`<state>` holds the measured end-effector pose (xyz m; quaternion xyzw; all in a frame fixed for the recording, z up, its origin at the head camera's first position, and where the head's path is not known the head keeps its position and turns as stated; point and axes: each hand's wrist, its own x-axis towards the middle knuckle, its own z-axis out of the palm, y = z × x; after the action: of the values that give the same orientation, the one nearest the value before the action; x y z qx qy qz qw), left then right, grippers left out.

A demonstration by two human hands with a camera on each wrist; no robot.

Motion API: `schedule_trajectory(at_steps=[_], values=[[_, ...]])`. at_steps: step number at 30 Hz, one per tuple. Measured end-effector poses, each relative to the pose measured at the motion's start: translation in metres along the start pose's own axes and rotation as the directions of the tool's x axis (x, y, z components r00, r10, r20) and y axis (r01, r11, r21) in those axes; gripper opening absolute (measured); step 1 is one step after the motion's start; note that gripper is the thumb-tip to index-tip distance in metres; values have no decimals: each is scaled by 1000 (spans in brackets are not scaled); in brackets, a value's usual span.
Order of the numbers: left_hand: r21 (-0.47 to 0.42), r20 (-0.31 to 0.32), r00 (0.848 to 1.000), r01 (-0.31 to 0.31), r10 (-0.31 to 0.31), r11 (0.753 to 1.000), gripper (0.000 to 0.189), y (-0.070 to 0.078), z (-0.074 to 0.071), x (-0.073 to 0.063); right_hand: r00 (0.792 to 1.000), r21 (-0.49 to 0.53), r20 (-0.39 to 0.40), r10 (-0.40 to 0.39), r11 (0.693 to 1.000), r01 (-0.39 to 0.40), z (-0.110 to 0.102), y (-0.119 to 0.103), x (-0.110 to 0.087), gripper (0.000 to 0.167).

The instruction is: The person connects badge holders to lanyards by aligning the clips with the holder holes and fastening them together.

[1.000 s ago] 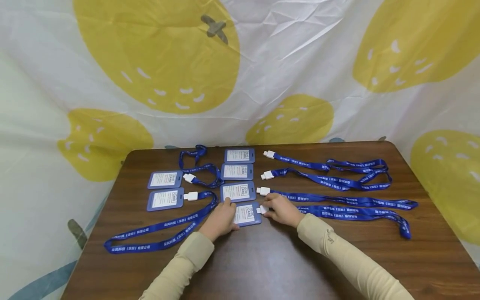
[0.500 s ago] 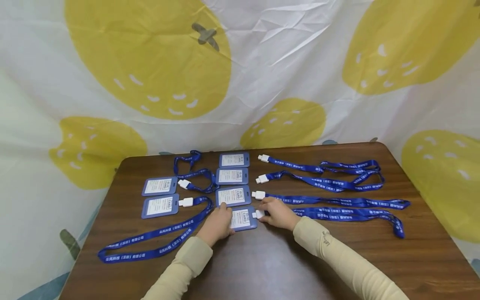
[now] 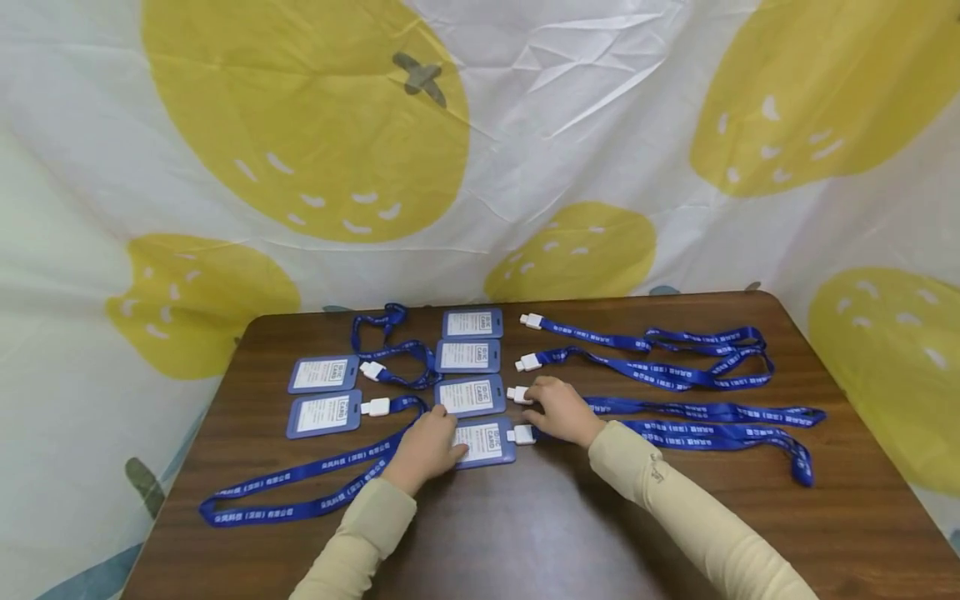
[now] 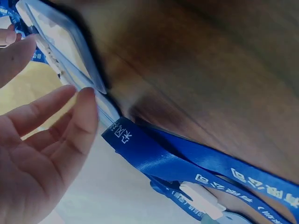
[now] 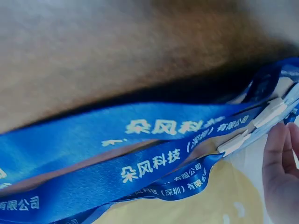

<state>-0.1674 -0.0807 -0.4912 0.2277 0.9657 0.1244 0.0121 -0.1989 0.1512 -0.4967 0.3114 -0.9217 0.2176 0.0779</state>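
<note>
on the brown table (image 3: 555,542), the nearest right-side lanyard (image 3: 678,434) could snag if dragged with its neighbour (image 3: 708,411). the right hand (image 3: 564,410) is at that neighbour's end; pinching or not, i cannot tell. the left hand (image 3: 426,450), fingers loosely spread over the front badge holder (image 3: 510,451), could shove it crooked. all six holders frame an id/ic card (image 3: 483,442). the front white clip (image 3: 521,434) meets its holder's slot end; hooked or not is unclear.

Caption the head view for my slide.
Six badges and six blue lanyards on a brown table, left grip at the nearest badge, right grip at a white clip.
</note>
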Motion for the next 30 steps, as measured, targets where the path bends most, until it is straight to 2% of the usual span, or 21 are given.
schedule_trajectory(at_steps=[4,9,13,19,22,26,30], values=[[-15,-66,998,-16,15,1000,30,-1,-2,6,999,-30,-23,46,998,-47,0,1,5,21],[-40,-154,988,-28,21,999,29,-4,-3,20,989,-61,-10,144,988,-145,-1,1,11,34],[-57,-162,987,-34,25,998,31,-5,-7,31,980,-106,20,199,975,-196,1,2,16,35],[-12,-82,996,-22,21,1000,18,-3,-10,46,979,-156,41,201,969,-192,9,6,19,26],[16,-21,999,25,-24,1000,16,-2,-9,54,981,-180,34,190,967,-181,11,6,19,23],[39,36,996,81,-82,996,18,-2,-7,60,983,-181,25,180,968,-172,13,7,20,19],[54,70,992,98,-101,994,20,-3,-4,65,982,-184,14,188,966,-182,12,9,21,18]])
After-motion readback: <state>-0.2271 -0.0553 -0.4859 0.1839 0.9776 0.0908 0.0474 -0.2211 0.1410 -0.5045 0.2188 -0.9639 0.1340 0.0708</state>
